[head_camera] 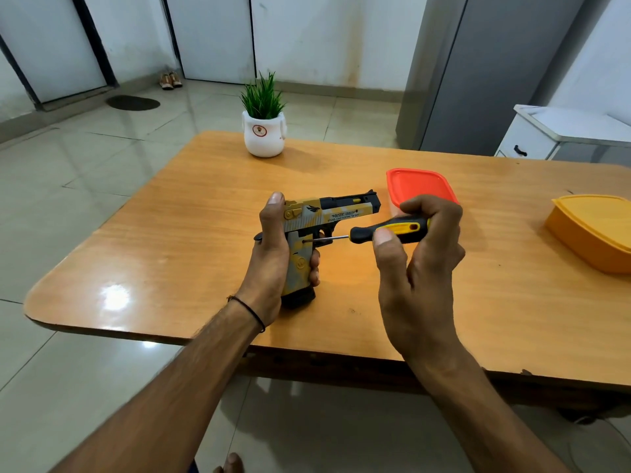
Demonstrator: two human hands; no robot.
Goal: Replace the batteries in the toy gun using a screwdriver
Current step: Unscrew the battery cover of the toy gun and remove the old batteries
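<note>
Yellow-grey toy gun (341,213) is gripped by the left hand (271,254); the right hand (423,268) pinches the screwdriver (397,229) against its grip

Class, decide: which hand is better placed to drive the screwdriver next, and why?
Right. The right hand grips the screwdriver, whose tip meets the grip of the toy gun. The left hand is wrapped round that grip and is probably best left steadying it.

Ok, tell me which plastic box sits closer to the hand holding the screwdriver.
The red-lidded box, just behind the right hand gripping the screwdriver; the yellow box lies well apart, farther right.
</note>
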